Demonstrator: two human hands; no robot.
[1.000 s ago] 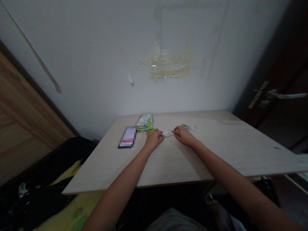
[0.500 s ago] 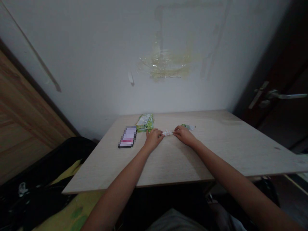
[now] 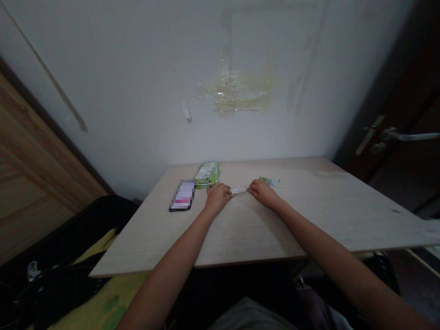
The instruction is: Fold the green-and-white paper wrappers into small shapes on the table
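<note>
Between my two hands a small whitish strip [image 3: 239,189] with faint reddish print lies low over the table; it looks like a folded packet, though its kind is hard to make out. My left hand [image 3: 218,197] has its fingers closed at the strip's left end. At the other end, my right hand [image 3: 263,192] pinches the strip between thumb and fingers. Just beyond the right hand lies a narrow green-and-white folded packet [image 3: 274,182]. A stack of green-and-white packets [image 3: 207,173] sits behind the left hand.
A phone [image 3: 182,196] with a blurred screen lies left of my left hand. The pale wooden table [image 3: 337,211] meets a wall [image 3: 137,91] with old tape residue at its back. A dark door with a metal handle [image 3: 409,136] stands at the right.
My left hand has shifted slightly left, and its fingers have moved at the strip's end. The right hand stays almost in place, still pinching the strip.
</note>
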